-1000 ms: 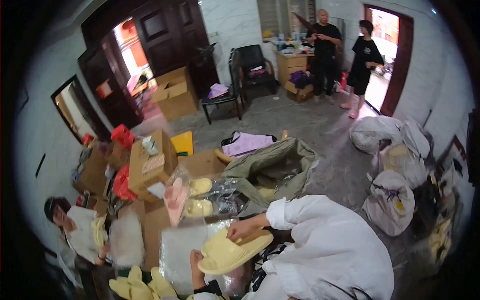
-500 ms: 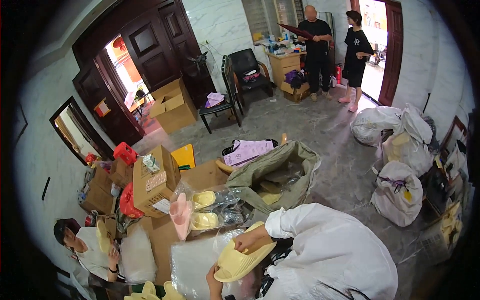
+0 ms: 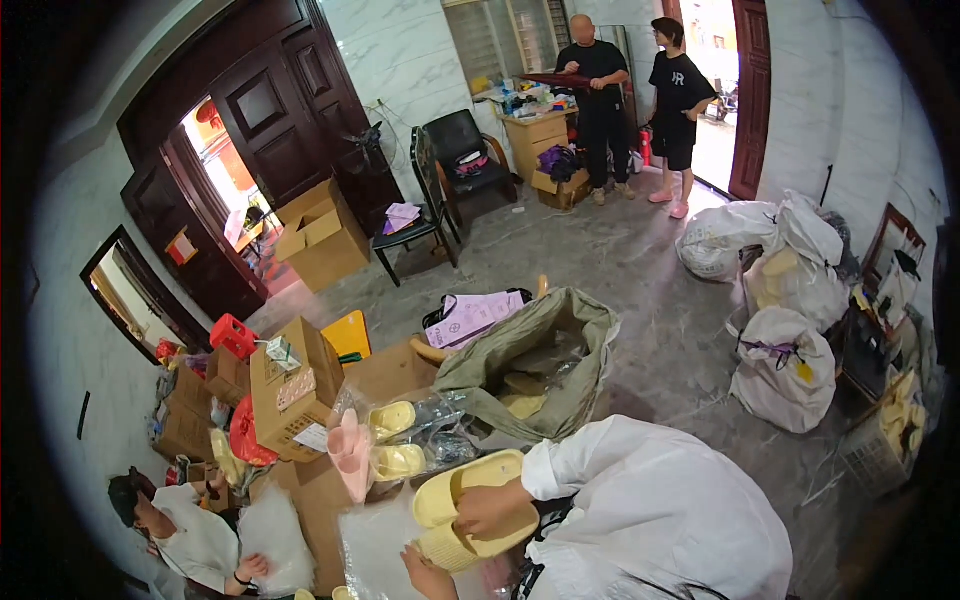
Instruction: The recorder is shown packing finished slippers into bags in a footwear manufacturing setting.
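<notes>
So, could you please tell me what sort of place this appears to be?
Probably a small packing workshop: yellow slippers are being handled near clear bags, with cardboard boxes and an open sack close by.

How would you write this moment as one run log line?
right hand: on yellow slippers, grip partly hidden | left hand: touching nearer slipper | beside: clear plastic | beyond: open olive sack

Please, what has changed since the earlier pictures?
Where only one showed in the hands, two yellow slippers now appear side by side, the right hand on them. The co-worker's hand, earlier holding up a slipper, is now down on the clear bags. The left hand stays at the lower slipper; pink slippers and green sack lie as before.
</notes>
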The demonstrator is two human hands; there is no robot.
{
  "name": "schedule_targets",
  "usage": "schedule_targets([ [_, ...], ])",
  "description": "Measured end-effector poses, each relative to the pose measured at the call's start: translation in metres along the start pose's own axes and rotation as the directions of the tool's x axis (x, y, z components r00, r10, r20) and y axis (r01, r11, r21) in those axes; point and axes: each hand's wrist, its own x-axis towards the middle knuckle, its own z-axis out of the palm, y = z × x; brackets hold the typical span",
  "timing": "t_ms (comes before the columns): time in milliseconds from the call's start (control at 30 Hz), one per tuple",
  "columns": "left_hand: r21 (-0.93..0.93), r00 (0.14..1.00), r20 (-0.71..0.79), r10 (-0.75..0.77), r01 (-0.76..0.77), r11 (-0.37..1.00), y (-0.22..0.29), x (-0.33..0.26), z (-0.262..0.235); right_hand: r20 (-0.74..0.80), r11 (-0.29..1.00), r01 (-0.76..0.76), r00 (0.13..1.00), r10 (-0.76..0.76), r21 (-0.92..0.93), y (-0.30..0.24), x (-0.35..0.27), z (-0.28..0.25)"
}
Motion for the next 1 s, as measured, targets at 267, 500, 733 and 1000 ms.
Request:
schedule_targets([
  [267,0.399,0.968,-0.123,0.219,-0.154,0.904,-0.003,0.005,0.018,-0.043,0.979,0.094,0.994,-0.103,-0.180,0.004,0.010,0.031],
  [500,0.364,0.847,-0.242,0.474,-0.373,0.853,0.027,0.001,0.004,-0.247,0.972,0.036,0.964,-0.095,-0.232,-0.002,0.013,0.026],
  [733,0.328,0.865,-0.077,0.495,-0.447,0.832,0.021,0.000,-0.012,-0.392,0.942,0.064,0.898,-0.198,-0.329,-0.012,0.032,0.026],
  [1000,0.223,0.770,-0.137,0.624,-0.589,0.776,0.042,-0.011,-0.003,-0.116,0.893,-0.423,0.890,0.441,0.154,-0.032,0.014,0.003],
])
